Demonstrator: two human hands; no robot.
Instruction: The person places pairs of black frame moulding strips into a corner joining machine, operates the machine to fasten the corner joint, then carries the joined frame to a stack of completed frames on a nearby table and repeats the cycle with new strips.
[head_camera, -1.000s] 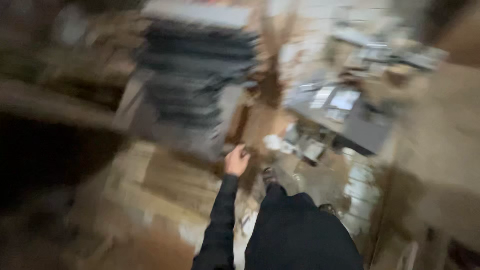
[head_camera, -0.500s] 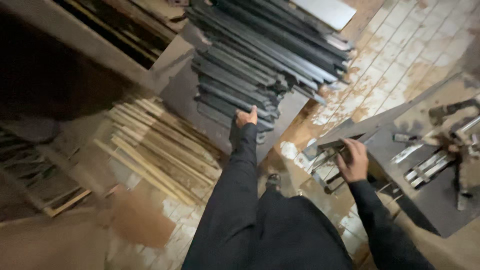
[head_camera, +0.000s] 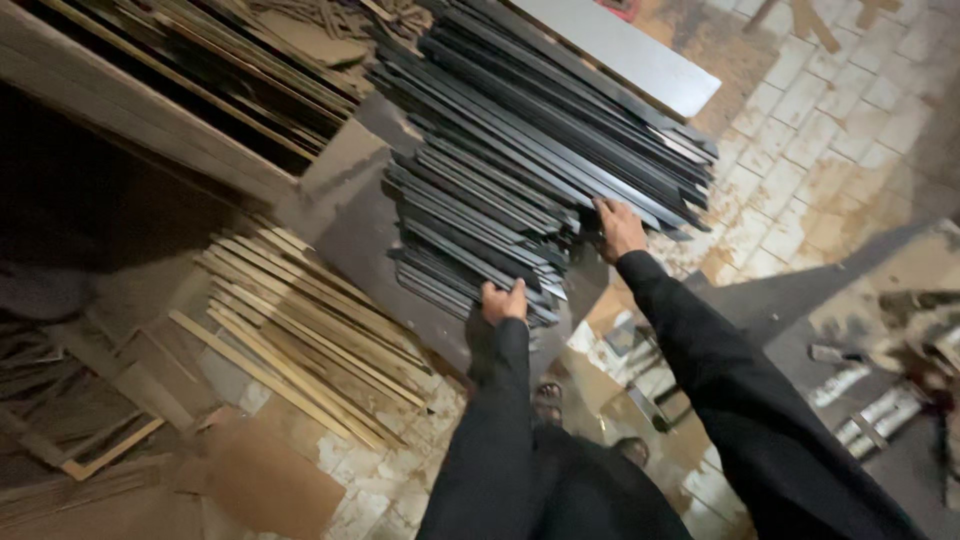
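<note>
Both hands on stack of dark strips

Currently a tall stack of dark flat strips (head_camera: 520, 150) is gripped at its near end by both hands. The left hand (head_camera: 503, 300) is placed at the lower near edge of the stack, fingers curled over the strip ends and pressed onto them. The right hand (head_camera: 618, 228) is set higher and further right on the same end, fingers wrapped round the edges of a few strips; how many are pinched cannot be told. Both arms are covered by black sleeves. The stack is laid on a grey sheet (head_camera: 350, 210) tilted over the floor, strip ends fanned unevenly toward the person. A pale long board (head_camera: 620, 55) is seen on top of the stack. Just left of the sheet, thin wooden slats (head_camera: 300, 330) are piled loosely on the tiled floor (head_camera: 800, 120). A piece of brown cardboard (head_camera: 270, 480) is seen near them. Metal parts (head_camera: 870, 410) are scattered at the right, well apart from the stack.
</note>
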